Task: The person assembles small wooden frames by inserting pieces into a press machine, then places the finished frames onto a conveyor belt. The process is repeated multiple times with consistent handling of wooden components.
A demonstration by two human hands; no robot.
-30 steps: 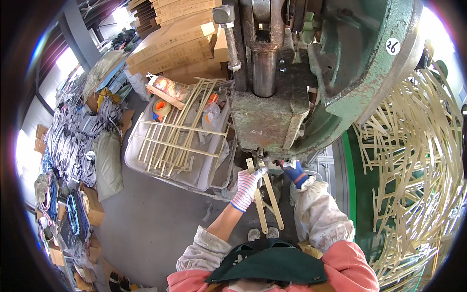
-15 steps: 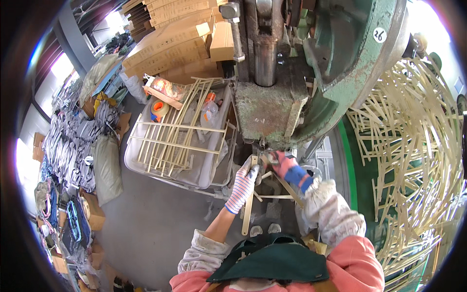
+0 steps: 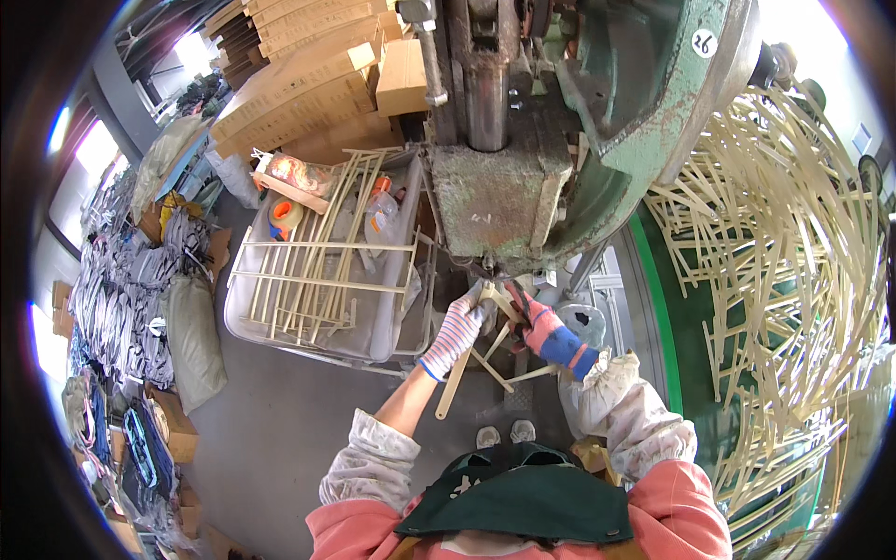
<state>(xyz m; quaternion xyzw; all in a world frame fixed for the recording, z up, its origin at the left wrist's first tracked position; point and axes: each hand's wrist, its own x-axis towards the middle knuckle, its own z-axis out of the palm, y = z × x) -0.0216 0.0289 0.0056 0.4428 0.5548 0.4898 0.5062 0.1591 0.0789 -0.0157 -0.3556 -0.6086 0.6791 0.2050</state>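
In its striped glove, my left hand (image 3: 463, 325) is closed round the upper part of a long, flat cream strip (image 3: 455, 383) with a rounded end. The strip slants down toward me. A shorter cream piece (image 3: 504, 304) meets it at the top, angled toward my right hand. My right hand (image 3: 549, 334), in a pink and blue glove, has its fingers bent around the far end of that piece; what they grip is partly hidden. Both hands are just below the heavy block (image 3: 490, 210) of a worn green press (image 3: 644, 177).
At the left, a pale plastic tub (image 3: 378, 341) holds cream strips, a tape roll (image 3: 286, 215) and a clear bottle. Cardboard boxes (image 3: 299, 103) are stacked behind it. A large heap of cream strips (image 3: 765, 252) fills the right side. More thin strips (image 3: 492, 371) cross below my hands.
The long strip has tilted, its lower end swinging left. My right hand has drawn down slightly, and the angled piece has shifted between my hands. The whole view has moved a little.
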